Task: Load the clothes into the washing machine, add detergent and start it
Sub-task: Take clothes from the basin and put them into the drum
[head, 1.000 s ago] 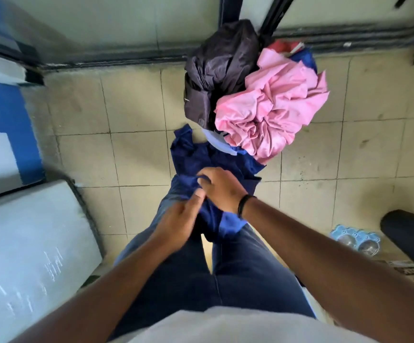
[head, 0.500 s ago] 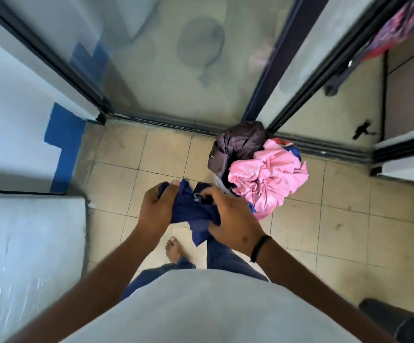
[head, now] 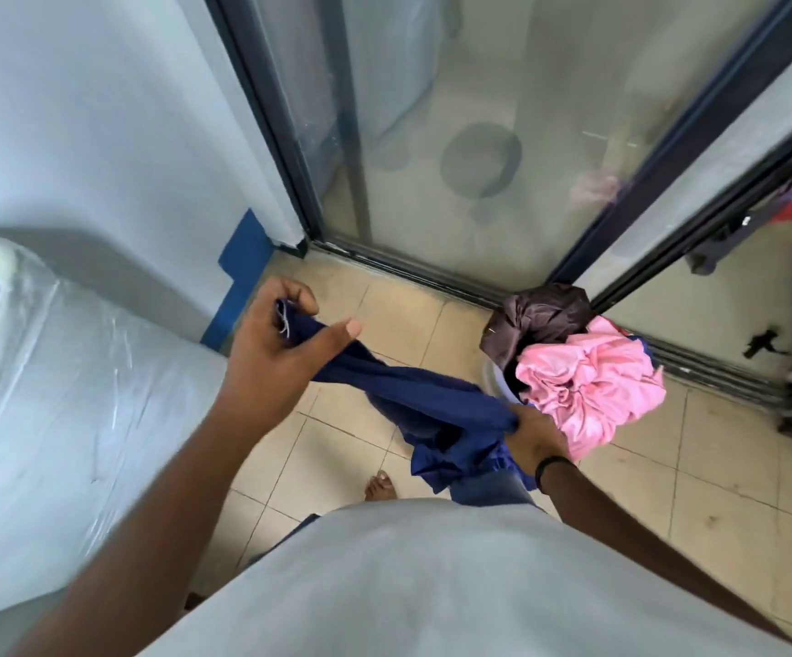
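Head view: a navy garment [head: 413, 400] stretches above the floor between the left hand [head: 285, 343] and right hand [head: 534, 431], both gripping it — best bunched before swinging to the plastic-wrapped washing machine [head: 67, 395] at left.

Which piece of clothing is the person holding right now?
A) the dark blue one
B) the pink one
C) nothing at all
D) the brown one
A: the left hand and the right hand each grip an end of the dark blue garment, while the pink garment and the brown garment sit in the pile.
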A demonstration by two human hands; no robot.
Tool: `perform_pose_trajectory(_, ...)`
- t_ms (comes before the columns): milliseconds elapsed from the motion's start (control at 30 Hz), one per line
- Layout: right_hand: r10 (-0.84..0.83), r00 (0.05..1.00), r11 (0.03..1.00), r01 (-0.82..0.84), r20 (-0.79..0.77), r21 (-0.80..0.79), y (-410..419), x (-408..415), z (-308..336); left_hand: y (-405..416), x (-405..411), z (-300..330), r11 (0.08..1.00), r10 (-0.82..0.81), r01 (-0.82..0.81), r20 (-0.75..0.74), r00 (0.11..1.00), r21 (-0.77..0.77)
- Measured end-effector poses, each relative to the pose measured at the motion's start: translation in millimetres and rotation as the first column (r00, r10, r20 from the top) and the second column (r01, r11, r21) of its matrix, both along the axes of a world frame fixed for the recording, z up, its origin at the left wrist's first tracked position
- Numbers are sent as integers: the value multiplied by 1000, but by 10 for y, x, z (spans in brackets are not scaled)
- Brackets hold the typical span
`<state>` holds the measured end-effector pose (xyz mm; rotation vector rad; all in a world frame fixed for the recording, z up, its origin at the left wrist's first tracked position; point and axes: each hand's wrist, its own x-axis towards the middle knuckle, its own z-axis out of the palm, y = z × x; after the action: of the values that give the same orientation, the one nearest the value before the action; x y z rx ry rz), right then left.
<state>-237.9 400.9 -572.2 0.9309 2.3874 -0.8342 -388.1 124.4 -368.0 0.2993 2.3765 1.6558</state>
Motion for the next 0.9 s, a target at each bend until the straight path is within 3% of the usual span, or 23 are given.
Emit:
perform_pose_trajectory(100, 67, 986, 995, -54, -153, 83, -30, -191, 377, -408, -9, -172, 988, -27, 38, 75, 997, -150)
perform_pose_trajectory(167, 203, 947, 976, -177, -249, 123, -147, -386, 699, -510, 40, -288, 977, -65, 86, 109, 992, -196)
perform_pose_trajectory(333, 480, 744, 877, -418, -465, 236, -747, -758, 1567, -217, 254, -524, 944, -240, 250, 70, 968, -215)
perform_pose_trajectory(467, 458, 639, 879, -431, -619, 206, -1096, -826, 1927, 45, 279, -527, 907, -280, 261, -9, 960, -332)
perform_pose_trajectory(600, 303, 651, 926, -373, -696, 54, -940, -711, 1800, 7, 215, -449, 909, -267, 231, -59, 962, -348)
perform_pose_trajectory(700, 241, 709, 926, -373, -663, -61, -812, -590, 1592, 21, 211, -290, 922, -271, 230, -96, 958, -312)
perform_pose_trajectory(800, 263, 776, 930, -363, -573, -65, -772, -419, 1243, 69, 216, -27, 954, -240, 210, -124, 963, -214)
perform_pose_trajectory(900, 321, 881, 934, -356, -347, -39, -609, -211, 678, 30, 197, 274, 979, -194, 175, -194, 962, -108)
